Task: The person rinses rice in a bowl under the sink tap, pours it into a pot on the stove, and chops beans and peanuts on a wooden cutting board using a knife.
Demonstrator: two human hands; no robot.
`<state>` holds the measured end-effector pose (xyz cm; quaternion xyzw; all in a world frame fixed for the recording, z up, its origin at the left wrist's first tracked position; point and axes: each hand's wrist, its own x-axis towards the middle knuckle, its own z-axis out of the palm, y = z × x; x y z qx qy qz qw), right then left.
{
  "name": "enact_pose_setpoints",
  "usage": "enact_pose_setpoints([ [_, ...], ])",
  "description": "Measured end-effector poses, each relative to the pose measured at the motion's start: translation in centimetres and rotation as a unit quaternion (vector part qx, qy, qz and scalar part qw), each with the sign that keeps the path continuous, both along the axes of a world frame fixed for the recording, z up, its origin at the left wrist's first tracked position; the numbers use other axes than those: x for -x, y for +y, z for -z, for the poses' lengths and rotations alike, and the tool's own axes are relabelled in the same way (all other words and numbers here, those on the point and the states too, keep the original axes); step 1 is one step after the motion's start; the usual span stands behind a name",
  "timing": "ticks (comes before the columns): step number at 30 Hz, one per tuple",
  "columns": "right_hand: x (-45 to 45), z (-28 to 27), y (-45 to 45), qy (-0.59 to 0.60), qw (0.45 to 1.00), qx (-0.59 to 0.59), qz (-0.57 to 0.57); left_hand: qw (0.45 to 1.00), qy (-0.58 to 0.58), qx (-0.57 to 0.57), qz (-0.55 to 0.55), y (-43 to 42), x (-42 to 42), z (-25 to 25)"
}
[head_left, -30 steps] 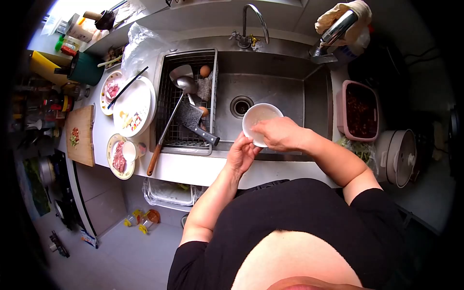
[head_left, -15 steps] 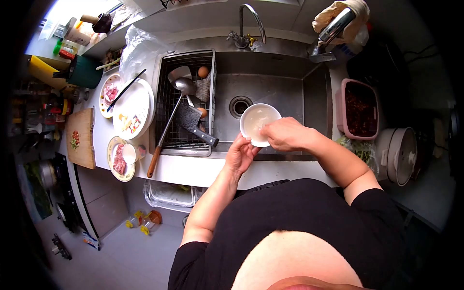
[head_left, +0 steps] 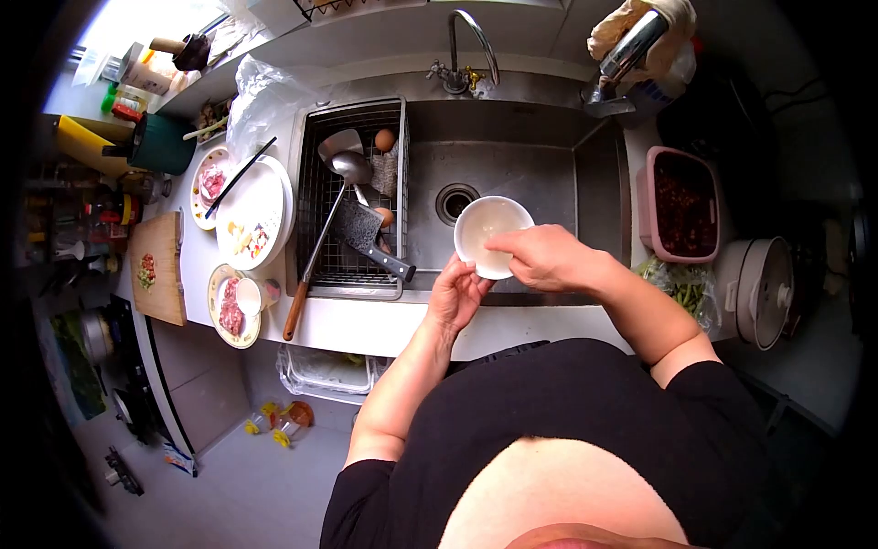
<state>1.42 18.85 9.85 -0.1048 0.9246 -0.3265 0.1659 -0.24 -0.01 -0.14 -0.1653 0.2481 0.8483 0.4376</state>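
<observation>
Over the sink, my left hand grips a white bowl by its lower left side, thumb near the rim. Cloudy, whitish liquid fills part of the bowl. My right hand reaches across the bowl's right edge with its index finger stretched into the liquid; the other fingers are partly curled or hidden, and I see nothing held in it. Left of the bowl, a wire drying basket holds a cleaver, a ladle, a spatula and eggs.
Plates of meat and a white plate with chopped pieces stand on the left counter, beside a cutting board. A pink tub and a lidded pot are on the right. A faucet rises behind the sink.
My right hand has shifted slightly, and its index finger now points further left into the bowl. My left hand keeps its hold. The view has shifted a little.
</observation>
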Motion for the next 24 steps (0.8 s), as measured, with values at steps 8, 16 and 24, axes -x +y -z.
enact_pose_setpoints([
  [8,0.6,0.0,2.2,0.211,0.944,0.138,0.214,0.998,0.035,0.041,-0.021,-0.5,1.3,-2.5],
  [16,-0.1,3.4,2.9,0.081,0.948,0.110,0.287,0.990,0.102,0.087,-0.032,-2.1,3.3,-3.5],
  [24,-0.2,4.1,2.9,0.066,0.952,0.087,0.284,0.980,0.143,0.127,-0.053,-2.8,5.5,-4.9],
])
